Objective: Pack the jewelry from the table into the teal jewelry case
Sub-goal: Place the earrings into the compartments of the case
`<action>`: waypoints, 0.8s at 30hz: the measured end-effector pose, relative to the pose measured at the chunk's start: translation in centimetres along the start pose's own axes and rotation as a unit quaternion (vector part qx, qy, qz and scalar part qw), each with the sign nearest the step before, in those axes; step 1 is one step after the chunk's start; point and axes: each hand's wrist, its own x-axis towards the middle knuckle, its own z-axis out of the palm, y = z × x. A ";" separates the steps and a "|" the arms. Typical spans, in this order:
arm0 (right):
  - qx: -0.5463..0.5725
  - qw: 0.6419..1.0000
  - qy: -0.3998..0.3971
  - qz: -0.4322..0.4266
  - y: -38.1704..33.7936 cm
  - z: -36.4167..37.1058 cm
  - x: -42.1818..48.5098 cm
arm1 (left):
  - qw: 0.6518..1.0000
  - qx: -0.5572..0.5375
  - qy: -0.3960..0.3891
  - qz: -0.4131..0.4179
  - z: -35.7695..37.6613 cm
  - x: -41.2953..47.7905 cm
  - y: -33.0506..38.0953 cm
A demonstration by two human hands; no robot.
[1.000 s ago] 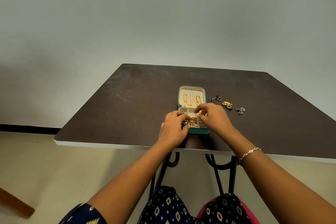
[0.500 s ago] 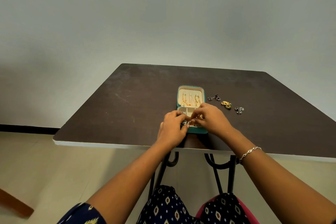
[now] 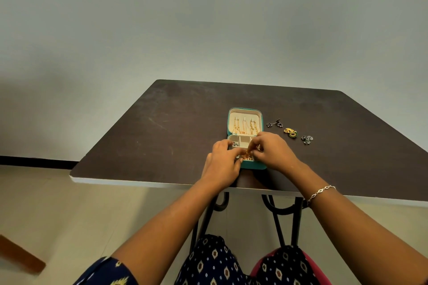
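since a second ago my right hand (image 3: 275,151) has slid in towards my left hand (image 3: 222,162), and their fingertips now meet over the case. both hands have curled fingers pinching a gold earring (image 3: 247,154) just above the near tray of the open teal jewelry case (image 3: 253,165), which sits on the dark table (image 3: 162,134) near its front edge. gold chains (image 3: 245,126) hang in the lid. right of the case lie dark earrings (image 3: 274,124), gold-green earrings (image 3: 291,132) and silver earrings (image 3: 307,139). a bracelet (image 3: 320,191) circles my right wrist

right hand (image 3: 275,151) — shifted toward left hand (image 3: 223,161) | gold piece (image 3: 247,152) — now pinched between both
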 end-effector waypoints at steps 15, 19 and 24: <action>0.039 0.989 0.132 -0.055 6.3 -0.4 -3.9 | 0.976 0.071 0.147 0.143 0.9 -0.9 1.3; 0.024 0.994 0.107 -0.023 10.4 -0.3 -5.6 | 0.950 0.102 0.153 0.253 2.8 -1.8 2.9; 0.168 0.980 0.078 0.071 13.4 -0.9 -6.4 | 0.937 0.120 0.122 0.306 5.3 -2.2 4.7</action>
